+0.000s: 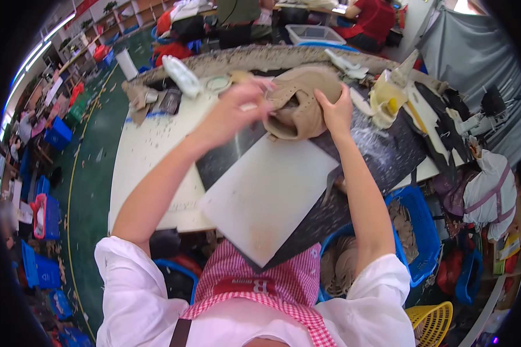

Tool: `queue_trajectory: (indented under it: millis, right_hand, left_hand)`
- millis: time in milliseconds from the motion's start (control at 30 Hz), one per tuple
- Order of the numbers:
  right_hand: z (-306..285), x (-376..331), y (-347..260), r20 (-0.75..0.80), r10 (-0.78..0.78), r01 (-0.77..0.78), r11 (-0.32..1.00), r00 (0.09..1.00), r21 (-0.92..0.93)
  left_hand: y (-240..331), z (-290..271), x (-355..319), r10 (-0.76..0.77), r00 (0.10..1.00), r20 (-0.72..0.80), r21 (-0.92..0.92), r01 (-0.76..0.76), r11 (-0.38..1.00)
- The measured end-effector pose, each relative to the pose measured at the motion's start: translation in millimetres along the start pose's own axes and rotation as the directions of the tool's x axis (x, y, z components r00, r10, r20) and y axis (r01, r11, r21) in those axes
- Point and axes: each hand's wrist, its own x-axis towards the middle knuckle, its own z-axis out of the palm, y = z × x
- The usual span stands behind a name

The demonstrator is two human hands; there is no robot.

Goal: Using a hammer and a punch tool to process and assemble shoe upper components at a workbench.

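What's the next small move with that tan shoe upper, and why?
Probably lower the tan shoe upper onto the white board. Both hands grip it, the left hand at its left edge and the right hand at its right, while it is bunched and folded above the board, which lies bare just below.

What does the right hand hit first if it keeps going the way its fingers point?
The right hand points up and away, already on the tan shoe upper. Past that, probably the table's rough far edge; depth is hard to judge.
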Motion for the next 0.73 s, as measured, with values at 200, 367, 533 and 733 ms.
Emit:
queue_trajectory:
  millis: [200, 367, 533, 733]
  right_hand:
    - [-2.4, 25.4, 85.1, 0.006, 0.169, -0.167, 0.979, 0.986, -0.118]
    - [-7.4, -10.2, 82.3, 0.199, 0.616, -0.646, 0.71, 0.762, 0.279]
    - [-2.5, 5.6, 60.3, 0.454, 0.74, -0.842, 0.282, 0.496, 0.46]
    - [-9.7, -4.3, -64.6, 0.512, 0.244, -0.567, 0.373, 0.823, 0.734]
  left_hand:
    - [-51.0, 45.6, 39.0, 0.172, 0.935, 0.311, 0.527, -0.32, 0.788]
    - [-55.5, -11.6, 62.3, -0.237, 0.945, 0.224, -0.33, 0.302, 0.894]
    - [-158.9, 14.6, 74.4, -0.567, 0.779, 0.266, -0.755, 0.534, 0.381]
    - [-135.9, -3.8, 69.6, -0.413, 0.837, 0.359, -0.855, 0.472, 0.213]
